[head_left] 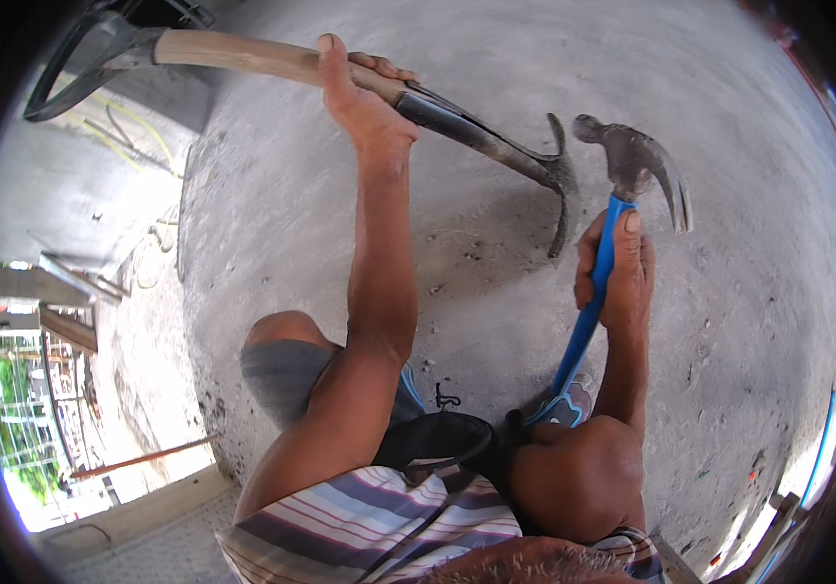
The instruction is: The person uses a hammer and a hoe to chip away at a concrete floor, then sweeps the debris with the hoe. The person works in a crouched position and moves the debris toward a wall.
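My left hand is closed around the shaft of a long tool, where wood meets a dark metal socket. Its black D-shaped grip is at the upper left; its curved metal end, seen edge-on, lies low over or on the floor at centre right, which I cannot tell apart. My right hand grips a claw hammer by its blue handle, thumb along it, head upward, just right of that metal end.
I crouch on a grey concrete floor, my knees and shoes below my hands. To the left are a low ledge, an opening with bars and greenery, boards and yellow hose or cable. Thin pipes stand along the right edge.
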Tool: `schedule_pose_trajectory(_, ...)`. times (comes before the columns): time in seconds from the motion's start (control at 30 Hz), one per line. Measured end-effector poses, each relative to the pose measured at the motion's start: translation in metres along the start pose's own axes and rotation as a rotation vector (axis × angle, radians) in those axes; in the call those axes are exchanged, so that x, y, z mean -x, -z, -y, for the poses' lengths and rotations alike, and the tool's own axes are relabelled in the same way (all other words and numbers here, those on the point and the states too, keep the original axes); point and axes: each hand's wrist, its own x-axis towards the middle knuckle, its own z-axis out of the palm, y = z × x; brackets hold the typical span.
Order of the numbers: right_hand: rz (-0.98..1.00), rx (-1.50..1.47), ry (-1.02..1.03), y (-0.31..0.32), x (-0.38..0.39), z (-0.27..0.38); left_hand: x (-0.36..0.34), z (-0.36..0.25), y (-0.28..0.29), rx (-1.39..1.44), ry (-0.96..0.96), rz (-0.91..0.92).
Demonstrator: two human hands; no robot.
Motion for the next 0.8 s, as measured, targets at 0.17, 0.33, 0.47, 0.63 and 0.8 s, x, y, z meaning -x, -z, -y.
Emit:
schedule_pose_trajectory(0.17, -0.008, -0.029, 0.059, -0.014, 0.005, 0.007, -0.007, -0.007, 0.015, 0.096, 0.108, 0.169)
schedule_pose_trajectory(0.33, 0.050, -0.371, 0.329, -0.008, 0.011, 0.044, -0.010, -0.008, 0.024, 0.170, 0.147, 0.382)
schedule_pose_trajectory(0.47, 0.200, -0.595, 0.305, -0.016, 0.005, 0.043, 0.002, -0.014, 0.019, 0.162, 0.118, 0.460)
schedule_pose_trajectory(0.63, 0.305, 0.041, -0.257, -0.044, -0.004, 0.009, 0.017, -0.018, 0.009, 0.215, 0.115, 0.610)
schedule_pose_trajectory(0.8, 0.338, -0.579, -0.002, -0.017, 0.003, 0.055, 0.017, -0.012, 0.013, 0.122, -0.022, 0.344)
